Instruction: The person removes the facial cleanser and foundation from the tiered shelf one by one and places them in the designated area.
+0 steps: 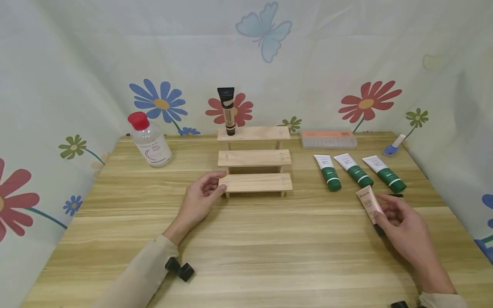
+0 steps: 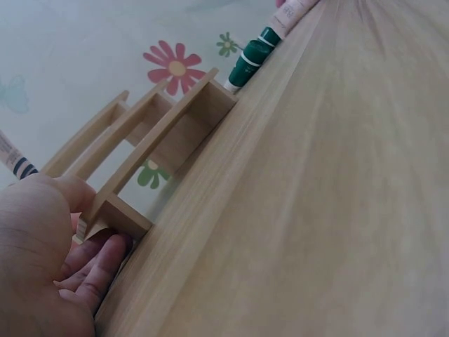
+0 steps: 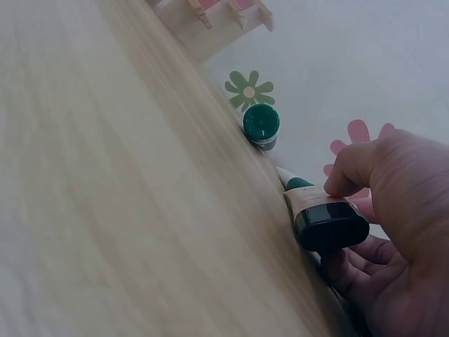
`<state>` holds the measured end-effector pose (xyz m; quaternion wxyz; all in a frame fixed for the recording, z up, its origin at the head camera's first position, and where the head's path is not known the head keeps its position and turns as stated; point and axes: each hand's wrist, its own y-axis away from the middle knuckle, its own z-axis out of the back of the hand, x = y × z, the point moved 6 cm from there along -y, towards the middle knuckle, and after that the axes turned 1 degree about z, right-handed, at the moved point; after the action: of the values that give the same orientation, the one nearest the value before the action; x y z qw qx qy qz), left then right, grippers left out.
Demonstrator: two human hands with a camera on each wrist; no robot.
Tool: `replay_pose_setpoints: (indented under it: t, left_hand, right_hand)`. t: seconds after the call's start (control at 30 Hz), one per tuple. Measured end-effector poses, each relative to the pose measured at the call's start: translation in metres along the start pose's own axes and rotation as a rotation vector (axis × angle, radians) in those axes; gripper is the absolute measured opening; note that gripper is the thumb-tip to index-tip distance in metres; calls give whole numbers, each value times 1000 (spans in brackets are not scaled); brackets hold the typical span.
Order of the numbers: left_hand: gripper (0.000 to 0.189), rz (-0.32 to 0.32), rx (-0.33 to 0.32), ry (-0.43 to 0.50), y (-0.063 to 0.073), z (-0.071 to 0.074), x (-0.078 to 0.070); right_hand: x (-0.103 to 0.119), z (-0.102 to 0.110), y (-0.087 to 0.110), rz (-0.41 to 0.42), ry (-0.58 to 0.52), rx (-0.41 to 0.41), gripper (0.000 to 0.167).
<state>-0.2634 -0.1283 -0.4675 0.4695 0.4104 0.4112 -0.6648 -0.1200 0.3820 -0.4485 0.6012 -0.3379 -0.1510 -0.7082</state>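
Observation:
A three-step wooden rack (image 1: 255, 182) stands mid-table. My left hand (image 1: 201, 197) grips the left end of its lowest step; in the left wrist view the thumb lies over the board and the other fingers are beside and below it. On the top step a beige tube with a black end (image 1: 229, 112) stands upright. At the right, my right hand (image 1: 407, 226) pinches a pale pink BB cream tube (image 1: 369, 202) between thumb and fingers. Its black cap (image 3: 331, 226) points toward the right wrist camera. Part of a black object (image 1: 396, 195) shows behind that hand, its kind hidden.
White-and-green tubes (image 1: 352, 171) lie in a row beyond the right hand. Behind them is a clear box with an orange top (image 1: 328, 140). A blue nail polish bottle (image 1: 392, 147) stands at the far right, a red-capped clear bottle (image 1: 154, 145) at the left. Patterned cloth hangs around the table.

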Motion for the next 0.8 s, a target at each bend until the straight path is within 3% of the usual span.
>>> replay_pose_setpoints:
  t: [0.27, 0.57, 0.8]
  left_hand:
    - [37, 5, -1, -1, 1, 0, 0]
    - [36, 8, 2, -4, 1, 0, 0]
    - [37, -1, 3, 1, 0, 0, 0]
  right_hand:
    - [-2, -1, 0, 2, 26, -4, 52]
    - [3, 6, 2, 24, 50, -117, 46]
    - [5, 12, 3, -10, -65, -217, 53]
